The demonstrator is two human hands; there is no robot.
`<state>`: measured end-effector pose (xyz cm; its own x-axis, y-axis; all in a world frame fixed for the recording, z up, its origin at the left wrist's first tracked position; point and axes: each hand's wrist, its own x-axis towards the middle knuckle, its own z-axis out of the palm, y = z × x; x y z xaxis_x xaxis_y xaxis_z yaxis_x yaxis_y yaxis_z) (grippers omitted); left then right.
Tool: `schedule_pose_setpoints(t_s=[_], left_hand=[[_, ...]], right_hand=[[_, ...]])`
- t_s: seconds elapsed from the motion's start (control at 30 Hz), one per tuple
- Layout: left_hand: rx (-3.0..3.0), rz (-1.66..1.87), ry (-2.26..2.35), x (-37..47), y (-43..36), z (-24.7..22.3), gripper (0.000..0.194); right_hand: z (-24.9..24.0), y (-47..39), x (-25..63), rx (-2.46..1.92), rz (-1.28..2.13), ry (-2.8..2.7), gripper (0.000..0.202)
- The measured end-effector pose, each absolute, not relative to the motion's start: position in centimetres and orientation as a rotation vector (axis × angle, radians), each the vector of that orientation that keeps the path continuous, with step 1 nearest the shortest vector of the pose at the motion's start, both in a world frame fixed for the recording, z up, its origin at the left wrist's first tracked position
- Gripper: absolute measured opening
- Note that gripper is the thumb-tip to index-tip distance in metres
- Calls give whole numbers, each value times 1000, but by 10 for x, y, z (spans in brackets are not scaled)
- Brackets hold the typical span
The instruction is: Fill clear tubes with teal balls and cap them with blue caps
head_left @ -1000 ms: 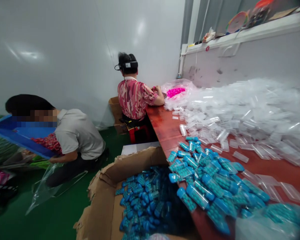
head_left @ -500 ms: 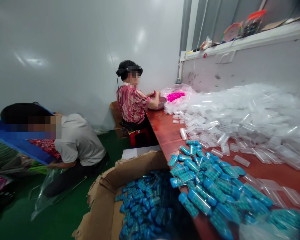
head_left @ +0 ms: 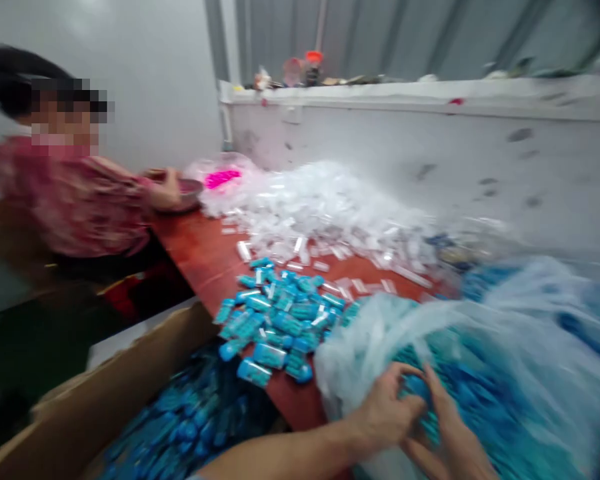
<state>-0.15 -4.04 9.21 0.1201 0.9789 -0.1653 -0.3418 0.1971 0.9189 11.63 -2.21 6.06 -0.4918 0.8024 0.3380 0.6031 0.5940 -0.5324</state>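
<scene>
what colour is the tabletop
The tabletop is red, showing best in the head view.

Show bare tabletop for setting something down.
Best patch: red tabletop between bowl, blue tubes and clear-tube pile, along the left edge. Smaller one: near edge, between blue tubes and plastic bag. Crowded: the clear-tube pile, the blue tubes, and the bag, where the left hand and right hand are.

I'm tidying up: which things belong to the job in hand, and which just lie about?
Likely belonging:
blue piece in the left hand
plastic bag
blue-capped tubes
clear tubes
cardboard box

Likely just lying about:
orange-topped jar
pink disc on the shelf
</scene>
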Motion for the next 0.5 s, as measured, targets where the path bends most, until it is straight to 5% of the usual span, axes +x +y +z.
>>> schedule_pose_setpoints(t_s=[0.27, 0.5], left_hand=[[950, 1124, 800, 7, -52, 101, 35], [971, 1084, 910, 24, -58, 100, 23]], right_hand=[[101, -57, 129, -1266, 427, -2124, 70], [88, -70, 135, -1332, 333, -2065, 69]])
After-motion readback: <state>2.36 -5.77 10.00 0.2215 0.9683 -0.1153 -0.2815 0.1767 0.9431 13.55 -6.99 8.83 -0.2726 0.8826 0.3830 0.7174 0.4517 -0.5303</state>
